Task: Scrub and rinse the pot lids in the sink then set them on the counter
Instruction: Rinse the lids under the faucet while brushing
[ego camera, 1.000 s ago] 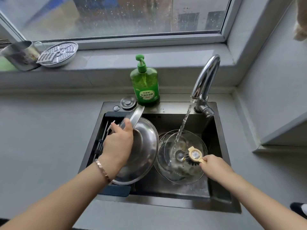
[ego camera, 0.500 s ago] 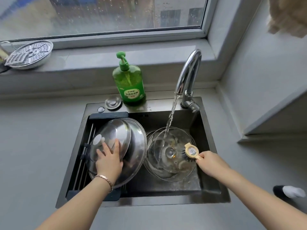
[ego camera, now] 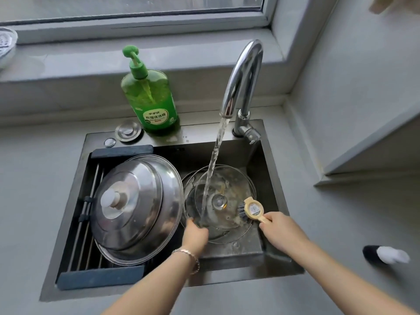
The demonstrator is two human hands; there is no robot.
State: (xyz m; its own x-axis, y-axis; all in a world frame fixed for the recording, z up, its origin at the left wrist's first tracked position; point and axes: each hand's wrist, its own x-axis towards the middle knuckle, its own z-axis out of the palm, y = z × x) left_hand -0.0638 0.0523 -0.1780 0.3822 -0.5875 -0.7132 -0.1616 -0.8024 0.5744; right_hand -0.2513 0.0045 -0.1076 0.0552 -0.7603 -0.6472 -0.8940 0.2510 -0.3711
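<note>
left hand [ego camera: 196, 235] moved to glass lid [ego camera: 219, 201]; two steel lids [ego camera: 136, 208] racked.

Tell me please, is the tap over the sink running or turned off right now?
Running. A steady stream of water falls from the tap spout onto the glass lid lying in the sink.

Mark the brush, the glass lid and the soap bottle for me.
brush [ego camera: 254, 209]: head view, on the round cream head.
glass lid [ego camera: 236, 185]: head view, on the clear dome right of the knob.
soap bottle [ego camera: 150, 96]: head view, on the green body above the label.
</note>
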